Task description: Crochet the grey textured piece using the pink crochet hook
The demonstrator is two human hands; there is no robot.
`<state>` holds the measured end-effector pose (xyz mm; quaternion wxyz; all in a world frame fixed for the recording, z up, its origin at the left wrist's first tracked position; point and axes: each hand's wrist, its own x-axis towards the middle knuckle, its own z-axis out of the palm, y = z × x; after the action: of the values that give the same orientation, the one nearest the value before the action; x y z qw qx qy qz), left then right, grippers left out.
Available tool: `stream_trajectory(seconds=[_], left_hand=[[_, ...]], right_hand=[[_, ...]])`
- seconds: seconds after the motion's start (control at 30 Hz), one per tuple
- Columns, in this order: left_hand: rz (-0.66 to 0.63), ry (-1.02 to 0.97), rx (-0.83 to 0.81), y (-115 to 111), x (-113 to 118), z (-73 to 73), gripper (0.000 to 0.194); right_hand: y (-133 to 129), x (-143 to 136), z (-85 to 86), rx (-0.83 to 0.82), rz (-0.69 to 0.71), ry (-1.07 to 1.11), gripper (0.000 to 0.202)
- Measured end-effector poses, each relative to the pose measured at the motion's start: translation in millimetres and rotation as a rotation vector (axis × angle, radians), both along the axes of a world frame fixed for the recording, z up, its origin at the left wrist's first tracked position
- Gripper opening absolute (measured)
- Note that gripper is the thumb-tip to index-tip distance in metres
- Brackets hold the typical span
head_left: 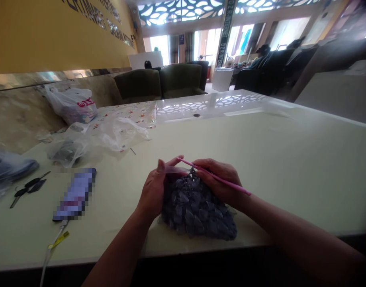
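Right hand [221, 177] is clenched around a pink hook [223, 180], as the left hand [154, 187] is set against the left side of a dark grey-blue crochet [197, 211]. The hook is slanted across the top of the crochet, its long axis run from a tip beside the left fingers to a butt above the right wrist, nearer the table's near edge; the tip is pointed left and slightly away. The crochet is held just inside the near edge of the table [275, 171], its lower end spread toward the right. A pale strand [177, 170] is stretched between the left hand and the crochet's top.

The lower left fingers are hidden by the crochet, so whether it is gripped there cannot be told. The phone's [75, 193] screen is blurred into blocks, and a bluish bundle [11, 167] is cut off at the left.

Beyond the hands, table surface is stretched to the far and right edges. The left side is lined with keys [30, 186], phone and cable [53, 245], while plastic bags [120, 133] are seen toward the far left corner.
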<state>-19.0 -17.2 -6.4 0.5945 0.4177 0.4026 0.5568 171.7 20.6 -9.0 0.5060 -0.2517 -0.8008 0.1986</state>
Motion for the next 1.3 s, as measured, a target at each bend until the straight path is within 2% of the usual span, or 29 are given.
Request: stream_trajectory(seconds=[0.13, 0.27, 0.37, 0.43, 0.53, 0.57, 0.67, 0.73, 0.8, 0.93, 1.0, 1.2, 1.3], left_hand=[[0.015, -0.094, -0.049, 1.9, -0.1, 1.0, 0.065], [-0.141, -0.045, 0.043, 2.2, -4.7, 2.0, 0.059], [-0.229, 0.084, 0.011, 1.3, -6.9, 4.3, 0.061], [-0.237, 0.186, -0.002, 0.8, -7.6, 6.3, 0.05], [-0.269, 0.304, 0.052, 1.1, -9.2, 8.4, 0.021], [-0.295, 0.324, 0.057, 1.5, -10.1, 8.6, 0.023], [-0.355, 0.381, 0.03, 2.5, -13.1, 8.5, 0.063], [-0.368, 0.469, 0.034, 2.6, -14.0, 9.3, 0.079], [-0.353, 0.596, 0.059, 2.2, -13.3, 11.4, 0.07], [-0.251, 0.789, 0.118, 1.3, -8.9, 15.6, 0.025], [-0.196, 0.84, 0.14, 1.5, -6.9, 15.0, 0.01], [-0.037, 0.885, 0.183, 4.2, -5.5, 5.3, 0.01], [0.009, 0.848, 0.21, 4.7, -5.5, 2.4, 0.019]], right_hand=[[0.5, -0.4, -2.9, -0.004, 0.002, 0.01, 0.011], [3.9, 0.0, -4.7, -0.052, 0.059, 0.041, 0.012], [5.4, 1.6, -1.3, -0.063, 0.144, 0.04, 0.015], [5.3, 2.9, 2.1, -0.046, 0.195, 0.022, 0.016], [6.0, 4.7, 6.4, -0.015, 0.267, -0.01, 0.017], [7.2, 5.5, 7.6, -0.012, 0.3, -0.029, 0.017], [12.9, 9.3, 11.5, -0.012, 0.432, -0.091, 0.019], [17.2, 12.9, 15.4, -0.015, 0.528, -0.152, 0.02], [20.0, 16.6, 20.3, -0.006, 0.578, -0.231, 0.019], [20.3, 20.9, 29.5, 0.036, 0.52, -0.405, 0.019], [18.9, 20.6, 31.9, 0.064, 0.489, -0.473, 0.02], [17.0, 17.1, 28.5, 0.117, 0.414, -0.557, 0.022], [16.6, 16.8, 25.4, 0.129, 0.387, -0.549, 0.023]])
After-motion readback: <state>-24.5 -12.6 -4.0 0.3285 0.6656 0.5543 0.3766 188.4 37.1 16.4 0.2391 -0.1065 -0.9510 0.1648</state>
